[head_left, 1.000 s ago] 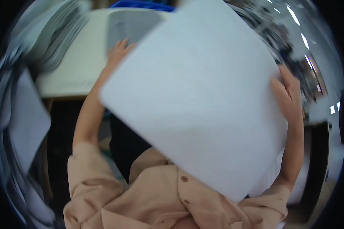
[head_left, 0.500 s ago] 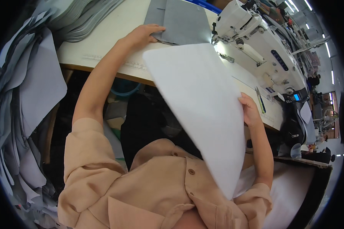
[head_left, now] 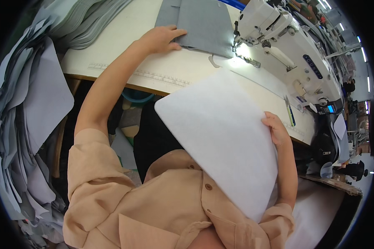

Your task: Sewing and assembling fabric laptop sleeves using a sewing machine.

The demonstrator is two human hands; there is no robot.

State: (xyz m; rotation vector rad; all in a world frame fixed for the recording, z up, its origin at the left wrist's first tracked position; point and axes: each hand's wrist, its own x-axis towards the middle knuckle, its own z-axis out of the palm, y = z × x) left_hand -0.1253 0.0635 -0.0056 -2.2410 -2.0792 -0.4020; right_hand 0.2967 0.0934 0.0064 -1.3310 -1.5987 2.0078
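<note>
My right hand (head_left: 276, 128) pinches the right edge of a large white fabric panel (head_left: 222, 137) with rounded corners. The panel hangs slanted over my lap and the table's front edge. On the table, my left hand (head_left: 165, 39) rests at the near left edge of a grey fabric piece (head_left: 203, 25), its fingers stretched and the thumb apart. The grey piece lies flat, with a fold or overlapping strip along its left side. Its near right corner reaches the lit needle area of a white sewing machine (head_left: 274, 31).
Grey fabric pieces (head_left: 50, 95) hang in a thick bundle at the left; a layered grey stack (head_left: 87, 25) lies at the back left. Scissors or a similar slim tool (head_left: 290, 112) lie on the table (head_left: 133, 62) at the right. A white-lined bin (head_left: 316, 203) stands beside my right elbow.
The white panel has come down and toward me, away from the machine, uncovering the table and the grey piece's near edge. My right hand moved slightly nearer and to the right; my left barely shifted.
</note>
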